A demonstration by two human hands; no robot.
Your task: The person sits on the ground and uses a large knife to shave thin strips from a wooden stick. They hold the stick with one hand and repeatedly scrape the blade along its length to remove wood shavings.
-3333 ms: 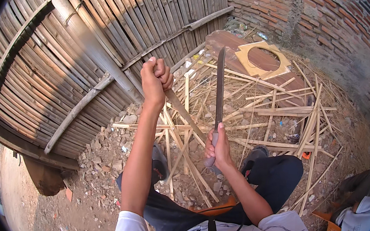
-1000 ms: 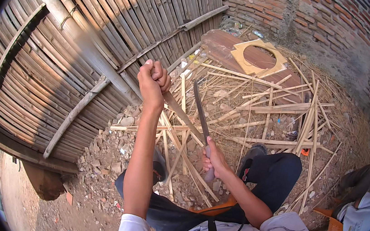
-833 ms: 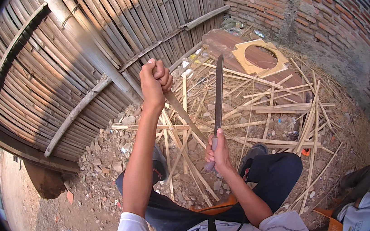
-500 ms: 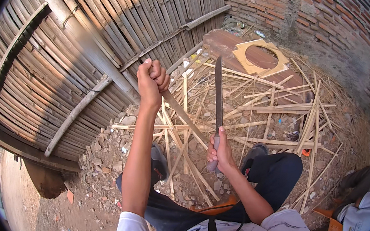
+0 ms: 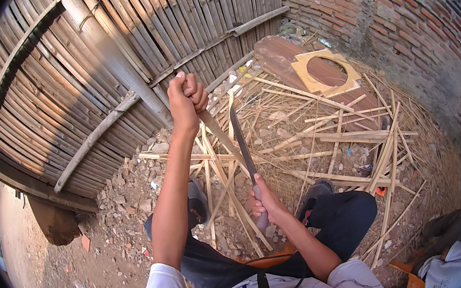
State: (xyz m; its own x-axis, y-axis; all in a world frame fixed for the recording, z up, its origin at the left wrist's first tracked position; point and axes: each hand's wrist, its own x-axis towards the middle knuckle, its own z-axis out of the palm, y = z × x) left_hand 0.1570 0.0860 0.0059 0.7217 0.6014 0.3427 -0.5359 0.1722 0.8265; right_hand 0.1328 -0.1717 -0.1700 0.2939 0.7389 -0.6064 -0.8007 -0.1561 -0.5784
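My left hand (image 5: 187, 102) is closed in a fist around one end of a bamboo strip (image 5: 221, 136), which slants down to the right toward my other hand. The fingers of my right hand (image 5: 269, 201) wrap round the pale handle of a machete (image 5: 245, 148). Its long dark blade tilts up and to the left, the tip beyond the strip and to the right of my left fist. Blade and strip run close together near the machete's handle; whether they touch I cannot tell. Many loose split bamboo strips (image 5: 357, 179) lie criss-cross over the ground in front of me.
A bamboo-slat wall (image 5: 141, 26) stands on the left, a brick wall (image 5: 413, 37) at the back right. Near it a yellowish board with a round hole (image 5: 301, 72) rests on a brown panel (image 5: 275, 53). Rubble (image 5: 128, 189) covers the ground. Another person's white sleeve (image 5: 451, 274) shows at far right.
The machete has swung from nearly upright to tilted left, its blade now closer to the bamboo strip. My right hand has shifted slightly left and down; my left hand has barely moved.
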